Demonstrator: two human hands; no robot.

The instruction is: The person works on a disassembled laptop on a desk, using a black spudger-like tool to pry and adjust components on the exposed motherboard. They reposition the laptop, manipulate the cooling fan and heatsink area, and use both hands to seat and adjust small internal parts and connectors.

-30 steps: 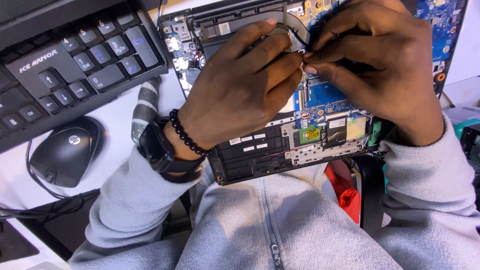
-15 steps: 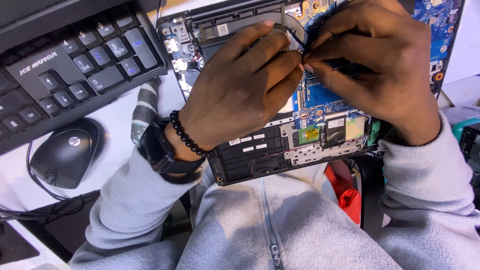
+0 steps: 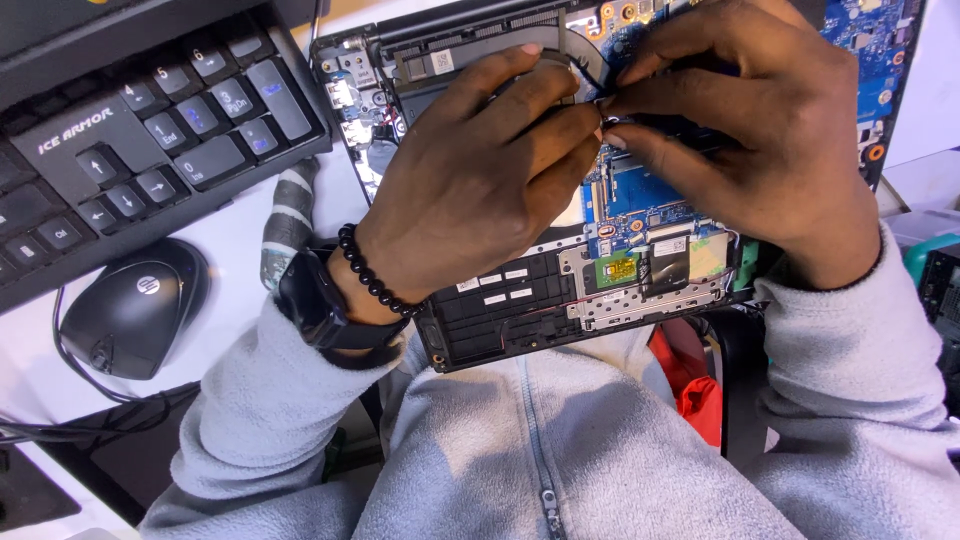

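An opened laptop base [image 3: 560, 300] with a blue circuit board [image 3: 640, 195] and black battery lies tilted against my chest and the desk edge. My left hand [image 3: 470, 180] rests over the board's middle, fingers reaching toward the upper centre. My right hand [image 3: 760, 130] comes in from the right, and its thumb and fingertips pinch a small part or thin cable [image 3: 605, 115] where both hands meet. What exactly is pinched is hidden by the fingers. A black watch and a bead bracelet [image 3: 370, 275] sit on my left wrist.
A black keyboard [image 3: 130, 140] lies at upper left, with a black wired mouse [image 3: 130, 305] below it on the white desk. A striped grey object [image 3: 285, 220] lies between mouse and laptop. Something red [image 3: 690, 385] shows under the laptop's near edge. A teal item [image 3: 935, 250] is at right.
Both hands stay pinched together at the same spot on the board; the fingertips shifted only slightly.
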